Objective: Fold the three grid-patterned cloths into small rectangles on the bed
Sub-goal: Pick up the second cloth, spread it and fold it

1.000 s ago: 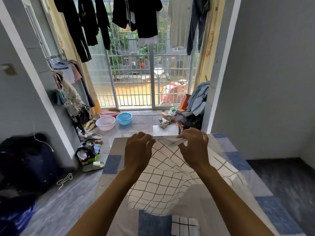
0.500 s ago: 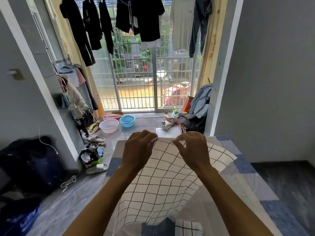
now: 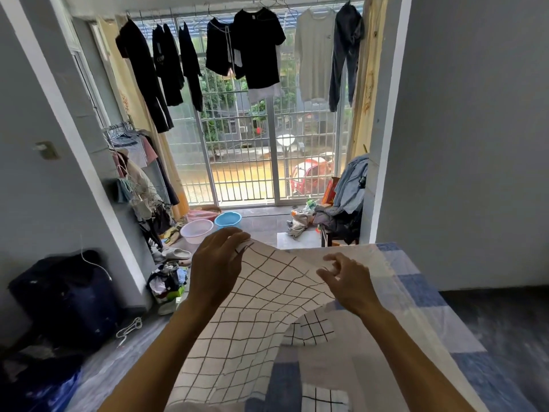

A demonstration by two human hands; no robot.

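Thumb and fingers of the left hand (image 3: 218,263) are pinched on the top corner of the unfolded grid-patterned cloth (image 3: 252,316), which is held up above the bed (image 3: 416,292) and hangs toward the camera. The right hand (image 3: 349,278) is seen at the cloth's upper edge, fingers loosely curled and apart; whether that edge is gripped cannot be told. Just beside the lifted cloth, a folded grid cloth (image 3: 312,331) is laid on the bed, and a second folded grid cloth (image 3: 323,398) is seen nearer the bottom edge. Beyond the bed, a blue basin (image 3: 228,219) and a pale basin (image 3: 196,230) are set on the floor.
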